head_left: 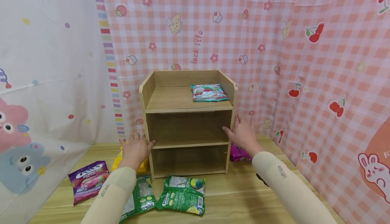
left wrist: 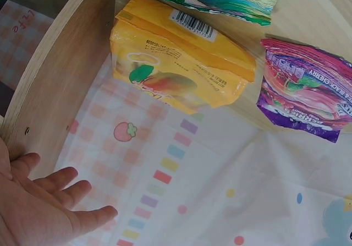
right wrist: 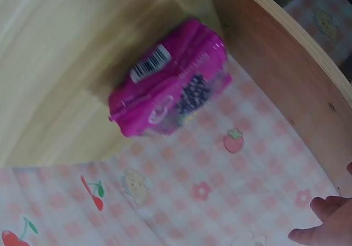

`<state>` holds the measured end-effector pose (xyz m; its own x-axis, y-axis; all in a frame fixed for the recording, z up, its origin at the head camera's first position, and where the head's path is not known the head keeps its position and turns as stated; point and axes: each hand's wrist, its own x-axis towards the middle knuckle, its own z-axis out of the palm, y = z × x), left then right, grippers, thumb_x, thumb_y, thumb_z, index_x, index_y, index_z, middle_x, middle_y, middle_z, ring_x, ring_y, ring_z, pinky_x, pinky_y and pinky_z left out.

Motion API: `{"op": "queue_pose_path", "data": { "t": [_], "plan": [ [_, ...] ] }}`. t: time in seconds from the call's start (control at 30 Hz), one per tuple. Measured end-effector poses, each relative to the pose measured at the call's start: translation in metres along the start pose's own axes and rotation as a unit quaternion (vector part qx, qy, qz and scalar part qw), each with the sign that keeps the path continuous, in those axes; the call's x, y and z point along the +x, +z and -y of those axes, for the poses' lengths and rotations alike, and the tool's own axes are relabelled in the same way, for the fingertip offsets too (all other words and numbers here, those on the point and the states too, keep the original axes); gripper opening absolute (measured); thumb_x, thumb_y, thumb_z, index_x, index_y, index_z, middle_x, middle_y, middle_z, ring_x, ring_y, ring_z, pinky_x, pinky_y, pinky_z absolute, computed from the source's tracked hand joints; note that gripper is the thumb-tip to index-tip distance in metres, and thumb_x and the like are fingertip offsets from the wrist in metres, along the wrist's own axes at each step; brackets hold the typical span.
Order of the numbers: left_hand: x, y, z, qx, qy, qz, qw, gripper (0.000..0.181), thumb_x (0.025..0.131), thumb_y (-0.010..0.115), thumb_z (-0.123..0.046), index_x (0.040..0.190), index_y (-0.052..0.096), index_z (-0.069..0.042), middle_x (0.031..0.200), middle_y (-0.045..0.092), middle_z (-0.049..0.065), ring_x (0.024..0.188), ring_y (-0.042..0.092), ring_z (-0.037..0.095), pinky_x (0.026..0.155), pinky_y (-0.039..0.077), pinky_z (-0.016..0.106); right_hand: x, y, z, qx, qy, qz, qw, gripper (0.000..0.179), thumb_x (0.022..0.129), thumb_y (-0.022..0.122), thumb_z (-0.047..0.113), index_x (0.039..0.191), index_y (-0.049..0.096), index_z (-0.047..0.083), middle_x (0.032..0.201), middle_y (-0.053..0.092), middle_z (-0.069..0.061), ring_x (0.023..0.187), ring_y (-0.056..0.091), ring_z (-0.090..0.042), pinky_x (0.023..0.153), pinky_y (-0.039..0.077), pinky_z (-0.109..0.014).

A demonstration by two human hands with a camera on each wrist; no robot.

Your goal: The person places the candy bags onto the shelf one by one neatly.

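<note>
A three-level wooden shelf (head_left: 190,110) stands against the back curtain in the head view. My left hand (head_left: 134,151) is at its left side, thumb by the front edge and fingers spread along the outer side panel (left wrist: 66,86). On the opposite side my right hand (head_left: 243,134) has its thumb at the front edge, with fairly straight fingers along the outer panel (right wrist: 286,75). Neither hand grips anything. A teal candy bag (head_left: 209,92) lies on the top level, towards the right. Both lower levels show bare boards.
Two green candy bags (head_left: 183,194) lie before the shelf, one partly behind my left sleeve. Left of the shelf are a yellow mango bag (left wrist: 181,59) and a purple berry bag (head_left: 89,180). A magenta grape bag (right wrist: 170,81) sits to its right. Patterned curtains (head_left: 189,24) enclose the table.
</note>
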<state>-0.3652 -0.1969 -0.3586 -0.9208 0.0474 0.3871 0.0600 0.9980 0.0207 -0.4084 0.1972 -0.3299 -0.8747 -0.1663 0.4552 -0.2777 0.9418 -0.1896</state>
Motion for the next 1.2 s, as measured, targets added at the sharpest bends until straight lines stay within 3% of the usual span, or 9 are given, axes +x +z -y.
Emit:
{"op": "queue_pose_path", "data": {
  "t": [0.13,0.33,0.47,0.73,0.93,1.2],
  "plan": [
    [-0.001,0.000,0.000,-0.009,-0.003,0.003,1.0000,0.062,0.103,0.046,-0.046,0.133,0.056,0.007,0.140,0.044,0.035,0.131,0.038,0.051,0.100,0.020,0.079,-0.007,0.014,-0.004,0.008,0.004,0.008,0.9999,0.083,0.098,0.053,0.051,0.148,0.032,-0.012,0.156,0.028,-0.027,0.135,0.037,-0.050,0.112,0.002,-0.068],
    [-0.001,-0.001,-0.001,-0.027,-0.008,0.009,0.9996,0.062,0.103,0.046,-0.046,0.135,0.054,0.007,0.140,0.044,0.035,0.132,0.036,0.051,0.101,0.017,0.079,-0.014,0.029,-0.007,0.008,0.010,0.008,0.9999,0.088,0.097,0.056,0.050,0.153,0.023,-0.008,0.157,0.027,-0.026,0.133,0.038,-0.053,0.111,0.000,-0.069],
    [-0.002,0.000,0.000,-0.027,-0.009,0.009,0.9996,0.062,0.103,0.045,-0.046,0.134,0.055,0.007,0.141,0.043,0.035,0.133,0.036,0.050,0.101,0.017,0.079,-0.017,0.033,-0.005,0.014,0.031,0.018,0.9993,0.085,0.098,0.054,0.050,0.153,0.023,-0.007,0.157,0.028,-0.025,0.132,0.042,-0.049,0.111,0.003,-0.070],
    [-0.006,0.008,0.002,-0.031,-0.005,-0.015,0.9994,0.059,0.105,0.043,-0.045,0.127,0.060,0.007,0.133,0.051,0.033,0.126,0.042,0.049,0.102,0.020,0.078,-0.022,0.033,0.002,0.003,0.069,0.074,0.9949,0.078,0.103,0.038,0.053,0.152,0.025,-0.007,0.156,0.027,-0.027,0.142,0.026,-0.046,0.111,-0.004,-0.069],
    [-0.010,0.015,0.002,-0.055,-0.007,-0.022,0.9982,0.060,0.106,0.038,-0.044,0.134,0.055,0.006,0.137,0.049,0.032,0.128,0.042,0.048,0.104,0.018,0.076,-0.023,0.032,0.005,0.004,0.080,0.097,0.9921,0.074,0.105,0.031,0.050,0.153,0.024,-0.006,0.157,0.025,-0.026,0.143,0.024,-0.048,0.110,-0.006,-0.070],
    [-0.013,0.019,0.004,-0.044,0.006,-0.020,0.9988,0.059,0.106,0.038,-0.045,0.139,0.053,0.002,0.137,0.050,0.030,0.128,0.043,0.047,0.106,0.020,0.073,-0.022,0.031,0.005,0.012,0.086,0.108,0.9904,0.073,0.105,0.030,0.048,0.152,0.026,-0.007,0.157,0.023,-0.028,0.144,0.022,-0.047,0.109,-0.005,-0.072]
  ]
}}
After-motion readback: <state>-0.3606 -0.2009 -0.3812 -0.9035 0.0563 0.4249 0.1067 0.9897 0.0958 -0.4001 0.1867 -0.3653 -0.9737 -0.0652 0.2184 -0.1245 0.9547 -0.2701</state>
